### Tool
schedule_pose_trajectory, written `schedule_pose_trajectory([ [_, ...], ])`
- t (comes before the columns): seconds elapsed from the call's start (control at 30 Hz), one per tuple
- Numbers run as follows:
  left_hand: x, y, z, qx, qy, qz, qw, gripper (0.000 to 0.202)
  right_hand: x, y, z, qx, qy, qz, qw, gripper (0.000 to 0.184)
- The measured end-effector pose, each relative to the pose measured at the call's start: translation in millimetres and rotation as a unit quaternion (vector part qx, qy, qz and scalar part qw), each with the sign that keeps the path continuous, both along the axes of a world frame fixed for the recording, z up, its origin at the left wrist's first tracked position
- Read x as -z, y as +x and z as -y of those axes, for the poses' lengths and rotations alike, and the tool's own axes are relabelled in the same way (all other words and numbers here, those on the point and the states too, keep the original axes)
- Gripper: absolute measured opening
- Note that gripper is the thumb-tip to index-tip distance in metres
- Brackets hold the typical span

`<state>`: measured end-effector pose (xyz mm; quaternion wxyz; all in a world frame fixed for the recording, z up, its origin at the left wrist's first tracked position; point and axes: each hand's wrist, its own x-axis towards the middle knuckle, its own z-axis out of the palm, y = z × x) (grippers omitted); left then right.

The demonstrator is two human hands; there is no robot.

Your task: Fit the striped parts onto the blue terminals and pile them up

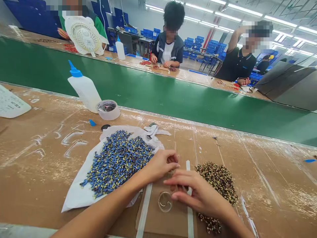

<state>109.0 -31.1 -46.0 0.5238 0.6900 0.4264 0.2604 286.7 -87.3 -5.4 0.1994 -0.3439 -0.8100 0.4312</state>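
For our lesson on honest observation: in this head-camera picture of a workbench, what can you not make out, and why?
- Head view: anything held between the left hand and right hand, hidden by curled fingers.
- Head view: print on the flat white sheet, too small and cut by the left edge.
- Head view: part of the heap of small dark speckled parts, covered by the right wrist.
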Motion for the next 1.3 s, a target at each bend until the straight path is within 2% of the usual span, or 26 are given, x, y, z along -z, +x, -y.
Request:
schedule_pose_trajectory([
  [0.1,-2.0,-0.8,0.1,-0.008,0.0,-0.009,1.0,0.005,-3.4,28.7,-15.5,0.129,0.03,0.062,0.989,0.021],
  [0.17,-3.4,-1.4,-0.3,-0.023,0.006,-0.025,0.999,0.006,-3.0,50.9,-27.1,0.218,0.048,0.131,0.966,0.019],
  [0.23,-4.9,-2.2,-1.1,-0.033,0.006,-0.035,0.999,0.005,-1.1,68.3,-35.7,0.254,0.046,0.184,0.948,0.016],
  [0.33,-6.3,-3.7,-2.1,-0.033,0.002,-0.043,0.999,0.006,1.9,76.2,-39.0,0.227,0.018,0.206,0.952,0.014],
  [0.43,-6.3,-5.4,-2.4,-0.035,0.002,-0.057,0.998,0.008,4.7,64.5,-34.2,0.194,0.002,0.214,0.957,0.017],
  [0.6,-3.6,-8.0,-5.1,-0.03,0.0,-0.053,0.998,0.011,17.4,36.9,-30.7,0.267,0.042,0.27,0.924,0.018],
  [0.7,-2.6,-8.4,-8.6,-0.035,0.015,-0.065,0.997,0.013,26.0,26.8,-34.0,0.324,0.039,0.289,0.9,0.016],
  [0.83,-4.5,-7.7,-9.4,-0.039,0.023,-0.085,0.995,0.015,28.5,17.2,-33.2,0.335,0.021,0.312,0.889,0.02],
  [1.1,-4.4,-16.9,-5.0,-0.086,0.151,-0.125,0.977,0.019,22.6,8.8,-29.6,0.327,0.056,0.362,0.871,0.032],
  [1.3,1.8,-28.6,-4.1,-0.106,0.231,-0.142,0.957,0.019,24.6,18.5,-36.8,0.34,0.077,0.303,0.887,0.035],
])
